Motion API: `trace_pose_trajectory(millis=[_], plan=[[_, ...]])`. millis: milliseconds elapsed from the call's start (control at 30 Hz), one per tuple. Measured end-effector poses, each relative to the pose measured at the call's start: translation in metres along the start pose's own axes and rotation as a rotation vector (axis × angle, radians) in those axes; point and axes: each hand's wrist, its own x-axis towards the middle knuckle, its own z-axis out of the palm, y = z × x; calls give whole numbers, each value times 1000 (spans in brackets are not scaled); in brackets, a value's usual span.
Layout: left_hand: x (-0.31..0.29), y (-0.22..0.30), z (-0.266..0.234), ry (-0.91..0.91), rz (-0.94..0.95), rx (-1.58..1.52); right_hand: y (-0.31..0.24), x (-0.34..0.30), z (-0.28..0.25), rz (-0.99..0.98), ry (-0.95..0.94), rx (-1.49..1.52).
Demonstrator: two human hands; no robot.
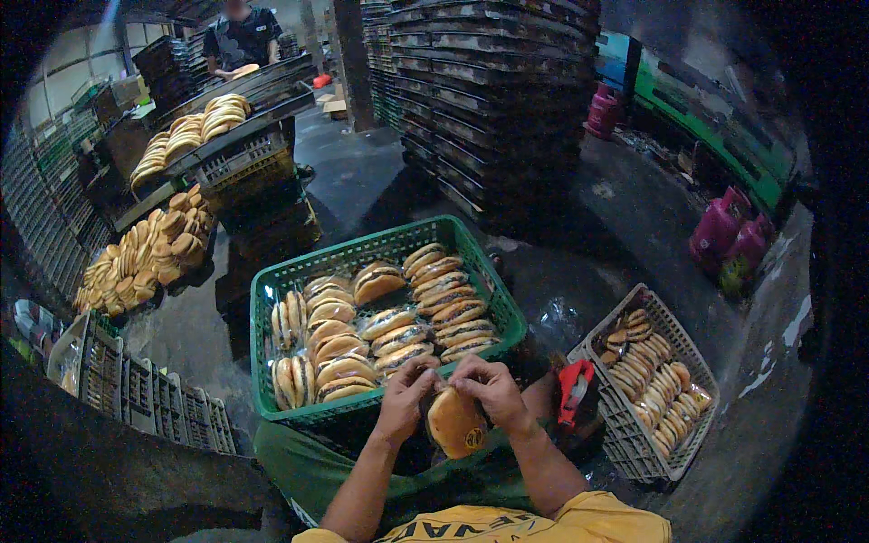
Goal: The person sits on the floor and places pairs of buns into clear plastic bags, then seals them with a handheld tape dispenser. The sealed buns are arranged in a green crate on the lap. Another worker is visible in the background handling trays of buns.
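Observation:
A round, flat bun in a clear plastic bag (pixel 455 423) hangs between my two hands, just in front of the near rim of a green crate. My left hand (pixel 409 396) pinches the top of the bag at one side. On the other side, my right hand (pixel 490 389) pinches the same top edge, close to the left fingertips. The green plastic crate (pixel 272 401) holds rows of filled buns (pixel 398 339), many in clear wrappers, most standing on edge with dark filling showing. Whether the bag's mouth is sealed I cannot tell.
At right stands a grey crate (pixel 625 452) of buns, beside a red object (pixel 574 391). Grey crates (pixel 154 398) lie at left. Far left, buns (pixel 149 258) are heaped below a table of bread where a person (pixel 243 41) works. Stacked dark trays (pixel 493 100) and pink gas cylinders (pixel 718 226) stand beyond.

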Motion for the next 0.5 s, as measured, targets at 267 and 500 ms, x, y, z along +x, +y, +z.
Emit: trace_pose_trajectory(millis=[267, 500], plan=[[-6, -3, 26, 61, 291, 610, 19, -5, 5, -63, 357, 58], [-14, -7, 49, 326, 307, 538, 11, -11, 4, -161, 291, -280]])
